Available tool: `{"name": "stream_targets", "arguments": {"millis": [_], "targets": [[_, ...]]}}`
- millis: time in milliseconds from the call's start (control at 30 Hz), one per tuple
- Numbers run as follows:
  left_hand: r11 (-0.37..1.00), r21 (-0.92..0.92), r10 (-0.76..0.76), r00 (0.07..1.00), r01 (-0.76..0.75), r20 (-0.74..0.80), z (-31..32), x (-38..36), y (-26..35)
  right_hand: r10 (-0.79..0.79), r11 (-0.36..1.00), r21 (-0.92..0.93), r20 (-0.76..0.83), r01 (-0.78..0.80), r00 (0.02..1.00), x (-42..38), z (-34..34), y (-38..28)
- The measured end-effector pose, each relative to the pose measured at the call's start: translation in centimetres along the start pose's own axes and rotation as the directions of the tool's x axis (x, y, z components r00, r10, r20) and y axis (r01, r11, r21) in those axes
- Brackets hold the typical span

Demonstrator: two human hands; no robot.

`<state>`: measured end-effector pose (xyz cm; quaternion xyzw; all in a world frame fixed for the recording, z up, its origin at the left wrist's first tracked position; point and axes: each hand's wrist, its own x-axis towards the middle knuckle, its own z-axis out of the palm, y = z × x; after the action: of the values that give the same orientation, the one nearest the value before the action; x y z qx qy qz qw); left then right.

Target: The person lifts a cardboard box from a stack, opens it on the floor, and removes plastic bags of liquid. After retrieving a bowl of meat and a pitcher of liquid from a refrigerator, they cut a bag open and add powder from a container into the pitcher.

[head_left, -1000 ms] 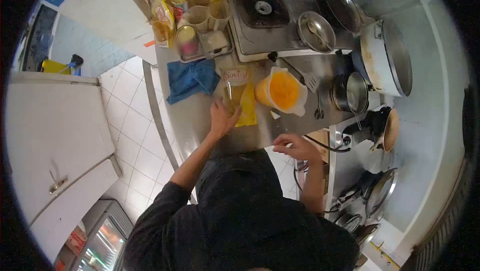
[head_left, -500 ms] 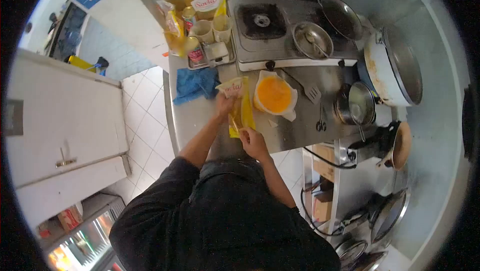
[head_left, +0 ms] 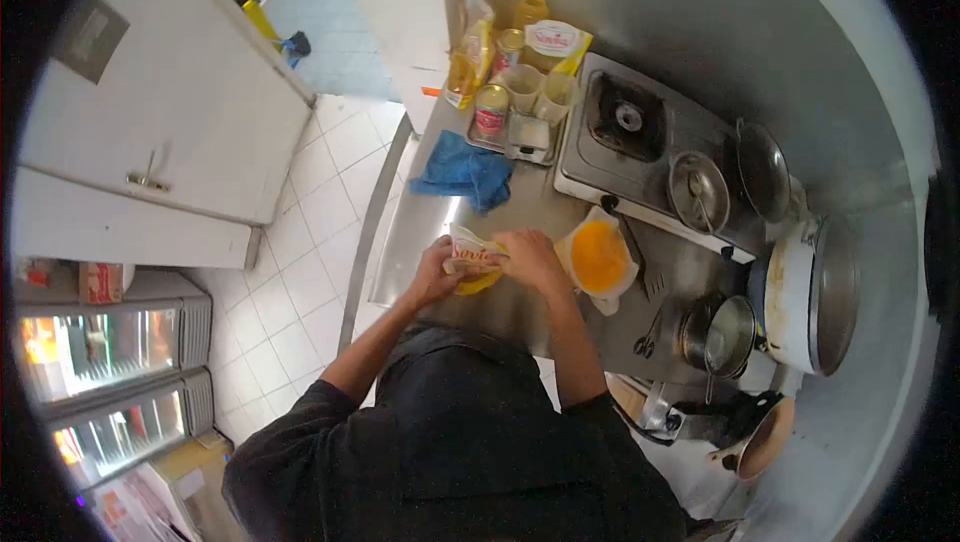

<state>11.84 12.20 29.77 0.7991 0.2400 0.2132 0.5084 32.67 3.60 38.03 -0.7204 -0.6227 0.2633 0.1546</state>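
A yellow and white plastic pouch (head_left: pixel 472 254) with red lettering is held upright close to my body, over the front of the steel counter. My left hand (head_left: pixel 434 278) is closed around its left side. At its upper right edge, the fingers of my right hand (head_left: pixel 530 258) are pinched on the pouch. Just right of my right hand stands a white jug (head_left: pixel 620 287) with orange liquid (head_left: pixel 598 256) in it. The pouch's lower part is partly hidden by my hands.
A blue cloth (head_left: pixel 465 172) lies on the counter (head_left: pixel 400 242). Behind it, a tray holds cans (head_left: pixel 492 112) and cups. A gas stove (head_left: pixel 590 157) carries pans (head_left: pixel 698 192). Scissors (head_left: pixel 646 342), a spatula (head_left: pixel 652 280) and pots (head_left: pixel 730 334) are to the right.
The view has turned, so the counter appears rotated. My right hand has moved from the pouch's bottom end to its top edge, and the pouch is now closer to upright.
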Motion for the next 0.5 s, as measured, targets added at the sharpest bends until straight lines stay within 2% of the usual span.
{"name": "stream_targets", "arguments": {"millis": [67, 100, 133, 167, 200, 233, 333, 433, 500], "targets": [[0.986, 0.108, 0.097, 0.959, -0.130, 0.266, -4.7, 1.9, -1.3, -0.040, 0.991, 0.131, 0.038, 0.034, 0.999, -0.2, 0.3, -1.4], [0.972, 0.048, -0.230, 0.896, 0.229, 0.380, -7.0, 3.1, -1.9, -0.056, 0.980, 0.193, 0.052, 0.045, 0.997, -0.3, 0.2, -2.2], [0.961, 0.014, -0.262, 0.886, 0.278, 0.381, -8.6, 4.7, -2.8, -0.025, 0.978, 0.209, 0.016, 0.021, 1.000, -0.4, 0.0, -3.4], [0.966, -0.014, -0.232, 0.890, 0.258, 0.392, -10.0, 6.2, -5.2, 0.009, 0.974, 0.225, -0.021, -0.004, 1.000, -0.4, -0.5, -5.0], [0.993, 0.039, -0.121, 0.967, 0.115, 0.225, -10.3, 8.0, -9.0, 0.044, 0.970, 0.242, -0.057, -0.029, 0.997, 0.0, -1.0, -6.3], [0.993, 0.116, 0.009, 0.998, -0.015, 0.057, -10.3, 9.5, -12.5, 0.054, 0.967, 0.254, -0.078, -0.033, 0.995, 0.5, -1.8, -7.0], [0.896, 0.445, 0.096, 0.977, -0.003, -0.188, -8.9, 13.6, -15.5, 0.099, 0.950, 0.309, -0.167, -0.043, 0.981, 2.4, -4.5, -8.6], [0.822, 0.562, 0.065, 0.996, -0.090, 0.065, -6.3, 13.3, -17.7, 0.157, 0.922, 0.387, -0.306, -0.028, 0.939, 5.7, -7.1, -11.1], [0.982, 0.191, 0.010, 1.000, -0.013, 0.013, -4.2, 10.4, -17.4, 0.168, 0.910, 0.413, -0.414, 0.020, 0.895, 8.9, -8.4, -12.6]]}}
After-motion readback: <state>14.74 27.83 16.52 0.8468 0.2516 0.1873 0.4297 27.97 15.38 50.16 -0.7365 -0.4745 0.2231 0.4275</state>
